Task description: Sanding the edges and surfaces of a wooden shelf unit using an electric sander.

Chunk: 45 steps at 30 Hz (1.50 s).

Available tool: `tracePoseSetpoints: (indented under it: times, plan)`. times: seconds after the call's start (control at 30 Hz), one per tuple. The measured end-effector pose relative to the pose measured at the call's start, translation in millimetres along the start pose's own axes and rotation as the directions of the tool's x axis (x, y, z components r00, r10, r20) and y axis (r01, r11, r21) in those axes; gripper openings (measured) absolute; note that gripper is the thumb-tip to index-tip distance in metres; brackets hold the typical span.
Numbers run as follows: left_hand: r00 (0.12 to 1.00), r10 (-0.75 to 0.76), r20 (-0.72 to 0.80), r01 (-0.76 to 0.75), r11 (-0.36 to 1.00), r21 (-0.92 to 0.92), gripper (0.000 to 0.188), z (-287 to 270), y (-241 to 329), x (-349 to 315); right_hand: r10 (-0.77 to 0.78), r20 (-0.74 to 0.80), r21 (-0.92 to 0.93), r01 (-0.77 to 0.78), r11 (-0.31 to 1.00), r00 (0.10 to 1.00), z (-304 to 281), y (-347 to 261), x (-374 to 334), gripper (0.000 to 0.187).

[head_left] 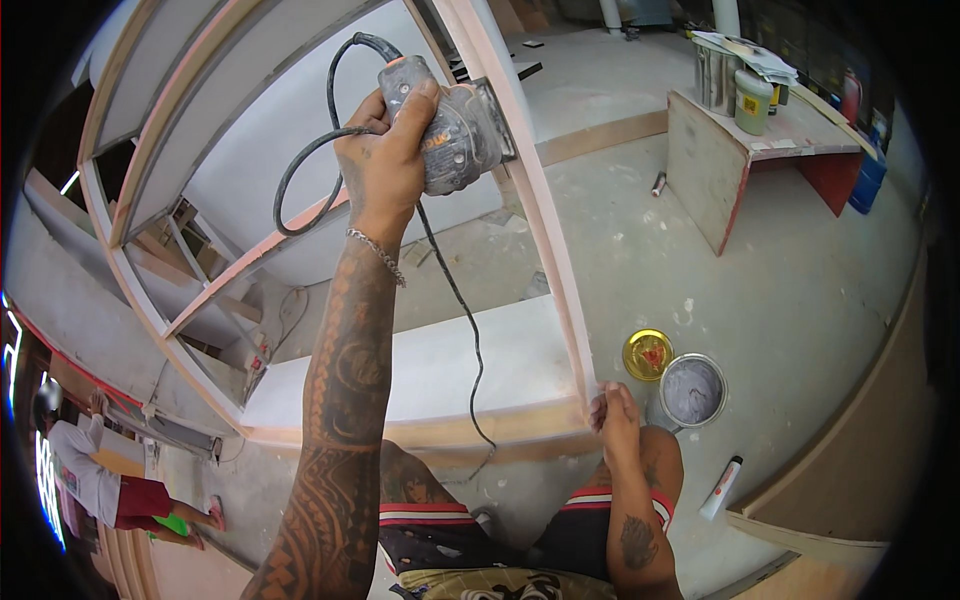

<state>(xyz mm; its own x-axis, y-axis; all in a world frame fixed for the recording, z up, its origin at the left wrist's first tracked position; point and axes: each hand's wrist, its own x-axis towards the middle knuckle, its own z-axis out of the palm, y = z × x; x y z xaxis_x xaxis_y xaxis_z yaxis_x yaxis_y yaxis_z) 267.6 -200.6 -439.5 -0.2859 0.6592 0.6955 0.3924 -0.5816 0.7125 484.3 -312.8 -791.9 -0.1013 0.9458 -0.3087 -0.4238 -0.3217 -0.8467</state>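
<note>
In my left hand (385, 150) is a grey, dust-covered power sander (450, 140), with the fingers and thumb wrapped round its body. Its flat pad presses on the pinkish upright edge of a large wooden frame (548, 235). A black cord (462, 310) loops from the sander and hangs down to the floor between my knees. Low down at the frame's near right corner, my right hand (617, 418) is closed with its fingers curled in. Whether it grips the corner or something small cannot be seen.
Right of the frame, an open can of grey paste (692, 390) stands beside a yellow lid (648, 355). A white tube (722, 487) lies nearby. Farther back, a low table (700, 165) carries cans and a jar (752, 102). At far left, another person (85, 470) stands by a wall.
</note>
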Motion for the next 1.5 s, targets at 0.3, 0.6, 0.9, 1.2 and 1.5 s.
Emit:
tracePoseSetpoints:
  times: [0.3, 0.6, 0.9, 1.2, 1.5]
  plan:
    - [1.000, 0.010, 0.025, -0.009, 1.000, -0.026, 0.031, -2, -3, -9, -0.417, 0.212, -0.035, 0.434, 0.900, 0.884, 60, -40, -19, 0.031]
    - [0.999, 0.033, 0.033, -0.032, 0.999, -0.021, 0.032, -11, -3, -17, -0.928, 0.318, -0.281, 0.954, 0.102, 0.193, 228, -201, 15, 0.084]
    - [0.999, 0.004, 0.054, -0.005, 1.000, 0.023, 0.032, -12, -3, -25, -0.988, 0.112, -0.198, 0.977, 0.081, 0.104, 258, -183, 31, 0.084]
    - [0.979, -0.036, 0.199, 0.020, 0.996, 0.082, 0.030, -12, 0, -17, -0.980, -0.073, -0.260, 0.945, 0.200, 0.187, 269, -179, 23, 0.077]
    - [0.994, -0.014, 0.109, 0.017, 0.999, -0.027, 0.034, -1, -1, -31, -0.983, -0.012, -0.226, 0.957, 0.181, 0.183, 255, -181, 26, 0.078]
